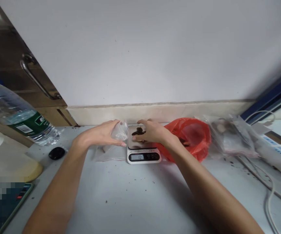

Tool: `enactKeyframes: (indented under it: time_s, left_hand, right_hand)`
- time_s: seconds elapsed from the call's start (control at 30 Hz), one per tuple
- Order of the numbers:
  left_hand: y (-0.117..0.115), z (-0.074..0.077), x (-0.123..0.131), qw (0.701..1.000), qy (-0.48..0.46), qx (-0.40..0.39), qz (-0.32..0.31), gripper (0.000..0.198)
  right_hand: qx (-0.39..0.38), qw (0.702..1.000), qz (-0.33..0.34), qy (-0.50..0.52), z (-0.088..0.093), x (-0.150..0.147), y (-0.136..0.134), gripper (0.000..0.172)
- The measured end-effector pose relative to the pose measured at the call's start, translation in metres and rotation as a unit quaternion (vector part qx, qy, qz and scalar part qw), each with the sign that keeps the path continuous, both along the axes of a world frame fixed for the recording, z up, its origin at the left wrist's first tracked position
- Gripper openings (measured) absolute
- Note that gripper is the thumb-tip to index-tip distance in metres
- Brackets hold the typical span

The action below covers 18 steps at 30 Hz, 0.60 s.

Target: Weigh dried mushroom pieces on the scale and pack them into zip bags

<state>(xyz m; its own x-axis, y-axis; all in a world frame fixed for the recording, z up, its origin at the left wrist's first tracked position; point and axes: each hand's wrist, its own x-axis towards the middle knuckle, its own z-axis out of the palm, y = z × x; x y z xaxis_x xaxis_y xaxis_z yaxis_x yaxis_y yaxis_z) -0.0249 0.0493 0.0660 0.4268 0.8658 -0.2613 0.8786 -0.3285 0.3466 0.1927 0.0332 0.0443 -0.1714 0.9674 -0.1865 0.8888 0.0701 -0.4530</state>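
Note:
A small digital scale (144, 157) stands against the wall, its display lit. Dark brown pieces (138, 131) lie on its plate. My right hand (152, 131) reaches over the plate from the right, fingers curved around the pieces; whether it grips any of them is unclear. Left of the scale, my left hand (103, 133) is wrapped around a clear plastic bag (120, 131), thumb and fingers at its sides. Another clear bag (111, 153) lies flat below that hand. A red plastic bag (198, 133) sits open to the right of the scale, with brown pieces inside, partly behind my right forearm.
At the left are a large water bottle (30, 122), a black mouse-like object (57, 153), a pale container (8, 159) and a screen device (16, 208). Clear bags (230, 136), a power strip (279, 149) and white cables (272, 191) lie at the right. Dark crumbs dot the table (111, 214).

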Motion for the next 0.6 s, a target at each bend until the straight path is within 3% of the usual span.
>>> enactKeyframes:
  time_s: [0.23,0.6]
  left_hand:
    - [-0.002,-0.008,0.008,0.999,0.007,-0.011,-0.033,0.077]
    - [-0.005,-0.013,0.014,0.997,-0.02,-0.01,-0.067,0.064]
  right_hand:
    - [0.008,0.999,0.039,-0.008,-0.004,-0.001,0.005,0.032]
    - [0.023,0.997,0.075,-0.01,-0.003,0.006,0.006,0.019]
